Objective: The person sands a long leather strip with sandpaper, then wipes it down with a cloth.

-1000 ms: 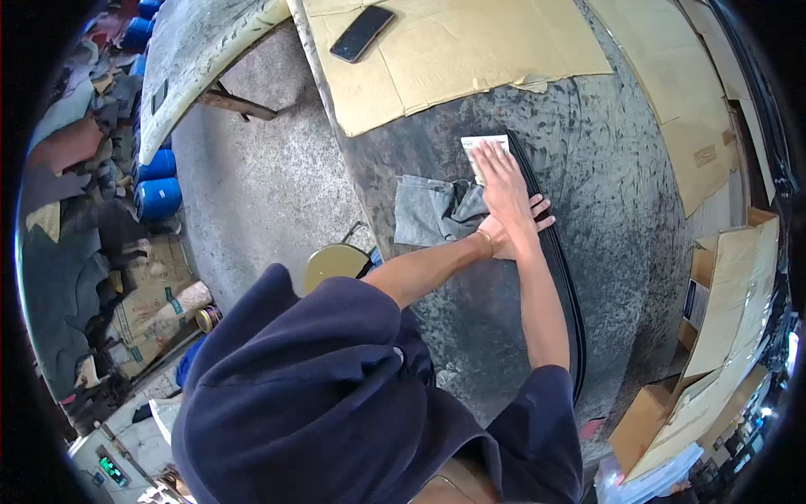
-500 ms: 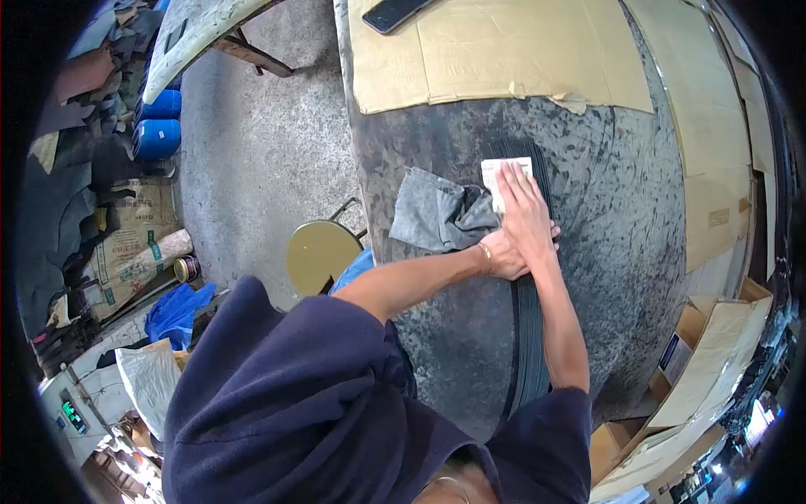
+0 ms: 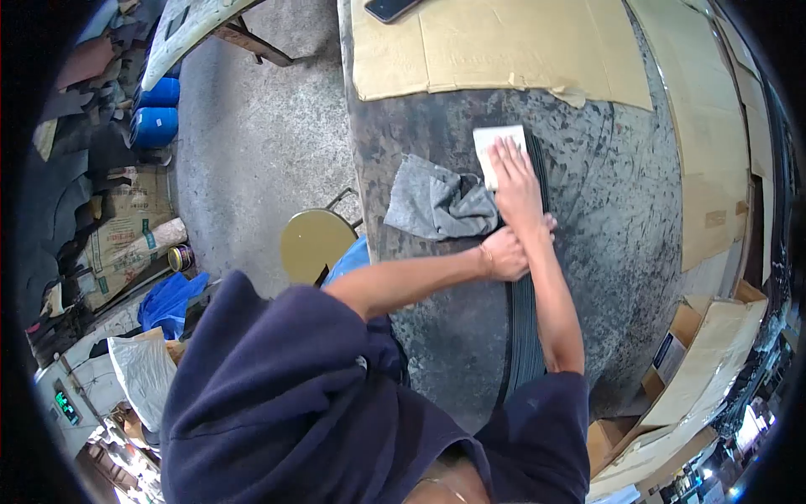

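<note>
A bundle of long, thin dark strips runs lengthwise along the dark worktable. Across the bundle lies my left hand, a bracelet at its wrist, its fingers closed over the strips and partly hidden under my right forearm. Farther up, my right hand presses a white pad onto the strips near their far end. Its fingers stretch along the top of the pad; the thumb is hidden. A crumpled grey cloth sits just left of both hands, close to the bundle.
Flat cardboard covers the far part of the table, with a phone on it. Cardboard boxes stand along the right side. On the left floor are a round stool and blue containers.
My right hand has slid the white pad away from me along the strips, toward their far end. My left hand has stayed at about the same place on the bundle.
</note>
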Demonstrator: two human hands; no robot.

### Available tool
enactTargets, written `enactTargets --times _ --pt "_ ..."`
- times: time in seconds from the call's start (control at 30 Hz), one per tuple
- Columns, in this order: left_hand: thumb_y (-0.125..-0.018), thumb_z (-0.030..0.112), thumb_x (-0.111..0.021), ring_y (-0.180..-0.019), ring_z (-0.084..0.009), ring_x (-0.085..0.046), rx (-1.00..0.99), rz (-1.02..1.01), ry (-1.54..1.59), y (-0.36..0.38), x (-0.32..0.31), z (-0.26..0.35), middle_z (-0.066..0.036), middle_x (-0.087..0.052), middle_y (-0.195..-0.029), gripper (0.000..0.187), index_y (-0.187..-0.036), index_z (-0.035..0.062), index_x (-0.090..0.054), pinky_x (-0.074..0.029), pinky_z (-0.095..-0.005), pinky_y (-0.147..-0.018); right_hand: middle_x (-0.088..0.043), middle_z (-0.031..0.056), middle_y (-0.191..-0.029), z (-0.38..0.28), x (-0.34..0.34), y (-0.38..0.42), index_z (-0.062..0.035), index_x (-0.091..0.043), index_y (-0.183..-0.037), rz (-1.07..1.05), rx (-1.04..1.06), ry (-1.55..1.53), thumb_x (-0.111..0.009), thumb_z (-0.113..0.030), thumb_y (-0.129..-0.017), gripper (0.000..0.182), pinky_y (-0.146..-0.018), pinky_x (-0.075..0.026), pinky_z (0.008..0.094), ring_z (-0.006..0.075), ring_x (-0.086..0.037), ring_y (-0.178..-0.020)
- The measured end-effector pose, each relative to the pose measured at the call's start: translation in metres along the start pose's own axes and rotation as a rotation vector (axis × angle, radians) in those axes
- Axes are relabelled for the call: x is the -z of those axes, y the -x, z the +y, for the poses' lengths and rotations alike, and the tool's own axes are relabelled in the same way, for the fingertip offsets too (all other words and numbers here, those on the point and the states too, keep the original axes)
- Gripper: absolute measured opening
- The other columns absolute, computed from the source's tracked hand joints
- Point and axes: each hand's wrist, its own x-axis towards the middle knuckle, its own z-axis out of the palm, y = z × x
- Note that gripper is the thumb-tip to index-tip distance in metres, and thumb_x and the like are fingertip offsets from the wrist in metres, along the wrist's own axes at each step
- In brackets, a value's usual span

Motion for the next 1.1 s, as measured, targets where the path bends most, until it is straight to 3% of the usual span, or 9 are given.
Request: enactTargets --times 0.07,0.2,0.3,0.47,0.53,0.7,0.87,1.0,1.1 --pt "-0.095 0.029 -0.045 -0.148 -0.0341 -0.031 -0.013 0.057 0.175 0.000 -0.009 -0.005 -0.022 -0.035 -0.157 0.062 -0.147 -0.0047 -0.040 -0.021 -0.0470 -0.123 -0.049 0.0185 -0.148 -0.004 0.001 0.019 0.0024 -0.052 -0.138 -0.033 0.002 -0.037 -0.049 0.002 -0.083 0.056 -0.116 -0.034 0.0483 0.0331 -0.042 -0.141" --pt "-0.094 0.030 -0.048 -0.148 -0.0337 -0.030 -0.020 0.059 0.198 -0.001 -0.005 -0.003 -0.022 -0.035 -0.157 0.064 -0.147 -0.0040 -0.040 -0.021 -0.0462 -0.123 -0.048 0.0179 -0.149 0.000 -0.003 0.016 0.0039 -0.052 -0.138 -0.112 -0.025 -0.007 -0.048 0.002 -0.083 0.055 -0.117 -0.032 0.0476 0.0320 -0.042 -0.141" --pt "-0.091 0.032 -0.052 -0.146 -0.0339 -0.033 -0.035 0.055 0.227 -0.001 -0.008 -0.007 -0.022 -0.036 -0.156 0.063 -0.144 -0.0021 -0.045 -0.025 -0.0451 -0.121 -0.049 0.0182 -0.148 0.006 0.000 -0.015 0.0043 -0.054 -0.135 0.014 -0.034 0.071 -0.050 0.002 -0.083 0.052 -0.115 -0.035 0.0478 0.0304 -0.045 -0.139" --pt "-0.092 0.029 -0.049 -0.145 -0.0328 -0.036 0.004 0.067 0.300 0.000 -0.010 0.001 -0.020 -0.038 -0.156 0.064 -0.147 -0.0031 -0.041 -0.025 -0.0488 -0.121 -0.049 0.0198 -0.148 -0.005 0.014 0.042 0.0034 -0.054 -0.134 -0.124 -0.038 0.042 -0.054 0.002 -0.082 0.053 -0.114 -0.036 0.0468 0.0309 -0.045 -0.139" --pt "-0.093 0.035 -0.050 -0.146 -0.0344 -0.033 -0.039 0.069 0.154 0.000 -0.011 -0.006 -0.019 -0.037 -0.156 0.066 -0.147 -0.0011 -0.041 -0.023 -0.0496 -0.121 -0.052 0.0193 -0.145 -0.011 0.018 0.035 0.0022 -0.057 -0.132 -0.058 -0.053 0.046 -0.054 0.000 -0.082 0.050 -0.115 -0.036 0.0470 0.0335 -0.046 -0.138" --pt "-0.093 0.035 -0.051 -0.148 -0.0348 -0.030 -0.010 0.031 0.204 0.000 -0.006 -0.004 -0.019 -0.036 -0.157 0.066 -0.147 -0.0013 -0.041 -0.022 -0.0499 -0.122 -0.058 0.0159 -0.139 0.003 -0.007 0.017 0.0007 -0.063 -0.125 0.064 0.053 0.020 -0.064 -0.006 -0.079 0.046 -0.111 -0.040 0.0477 0.0341 -0.050 -0.135" --pt "-0.091 0.032 -0.054 -0.148 -0.0351 -0.029 -0.015 0.038 0.268 -0.001 -0.014 -0.006 -0.020 -0.035 -0.157 0.066 -0.147 -0.0009 -0.042 -0.021 -0.0493 -0.123 -0.065 0.0167 -0.128 0.009 -0.004 -0.001 0.0037 -0.065 -0.116 0.174 -0.050 0.062 -0.058 0.005 -0.078 0.039 -0.110 -0.043 0.0483 0.0355 -0.057 -0.126" --pt "-0.087 0.030 -0.056 -0.147 -0.0356 -0.032 -0.037 0.064 0.240 -0.001 -0.008 -0.006 -0.022 -0.037 -0.156 0.068 -0.145 -0.0021 -0.043 -0.023 -0.0475 -0.123 -0.063 0.0179 -0.132 0.011 -0.010 0.029 0.0026 -0.065 -0.119 0.050 0.133 0.019 -0.057 0.002 -0.081 0.038 -0.111 -0.042 0.0470 0.0364 -0.057 -0.126" --pt "-0.087 0.029 -0.055 -0.147 -0.0342 -0.032 -0.031 0.061 0.214 -0.001 -0.010 -0.007 -0.021 -0.036 -0.157 0.069 -0.146 -0.0019 -0.041 -0.023 -0.0454 -0.123 -0.061 0.0184 -0.134 0.018 -0.012 0.015 0.0026 -0.064 -0.122 0.073 0.094 -0.012 -0.057 0.004 -0.079 0.044 -0.111 -0.042 0.0464 0.0358 -0.055 -0.129"
